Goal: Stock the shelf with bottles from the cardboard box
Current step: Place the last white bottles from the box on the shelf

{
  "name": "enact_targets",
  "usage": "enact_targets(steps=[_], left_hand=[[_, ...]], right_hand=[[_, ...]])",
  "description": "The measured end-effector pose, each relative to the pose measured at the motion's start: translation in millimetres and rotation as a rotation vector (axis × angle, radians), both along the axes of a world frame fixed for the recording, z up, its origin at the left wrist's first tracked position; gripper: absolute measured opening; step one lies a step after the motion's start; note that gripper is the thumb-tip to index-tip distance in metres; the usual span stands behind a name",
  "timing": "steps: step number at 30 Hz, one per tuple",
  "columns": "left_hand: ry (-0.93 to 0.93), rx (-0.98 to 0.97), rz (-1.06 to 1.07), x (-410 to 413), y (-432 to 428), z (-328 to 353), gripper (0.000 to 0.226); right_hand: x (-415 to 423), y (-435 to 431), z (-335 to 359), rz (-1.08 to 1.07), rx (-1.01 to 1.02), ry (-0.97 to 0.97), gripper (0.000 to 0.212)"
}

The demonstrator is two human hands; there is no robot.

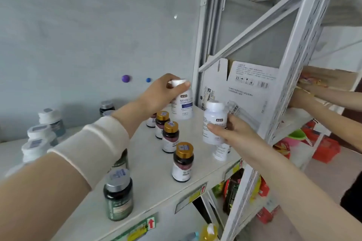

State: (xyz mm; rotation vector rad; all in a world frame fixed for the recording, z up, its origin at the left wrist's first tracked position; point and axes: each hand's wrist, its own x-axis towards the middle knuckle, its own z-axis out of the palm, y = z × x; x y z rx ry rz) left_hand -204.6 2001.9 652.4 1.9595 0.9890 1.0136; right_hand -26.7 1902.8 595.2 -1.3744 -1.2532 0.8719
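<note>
Bottles in both hands. L hand (164, 92) pinches the cap of a white bottle (183, 107), fingers curled round the top, at the back of the shelf (148, 164) just beside the cardboard box (244, 88); can't tell if its base touches down. R hand (235, 133) grips a second white bottle (213, 123) round the body, above a third white one (221, 151) near the front edge. Gold-capped bottles (170, 137) stand in a row btw my arms, w/ a dark green bottle (118, 195) nearer me. Metal post (290, 76) crowds the R side; another person's hands (299, 100) reach in beyond it.
</note>
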Motion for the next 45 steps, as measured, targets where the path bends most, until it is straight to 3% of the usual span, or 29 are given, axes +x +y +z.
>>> enact_targets(steps=[9, 22, 39, 45], left_hand=[[0.153, -0.066, 0.213, 91.4, 97.4, -16.7, 0.028], [0.519, -0.072, 0.337, 101.8, 217.9, -54.8, 0.042], [0.481, -0.15, 0.375, 113.7, 272.7, -81.4, 0.041], [0.455, -0.174, 0.4, 114.4, 268.9, -79.2, 0.059]], right_hand=[[93.4, 106.3, 4.8, 0.162, -0.06, -0.107, 0.044], [100.1, 243.6, -46.8, 0.245, -0.15, -0.238, 0.05], [72.8, 302.1, -85.1, 0.249, -0.12, -0.227, 0.054], [73.2, 301.8, -81.8, 0.291, -0.159, -0.273, 0.062]])
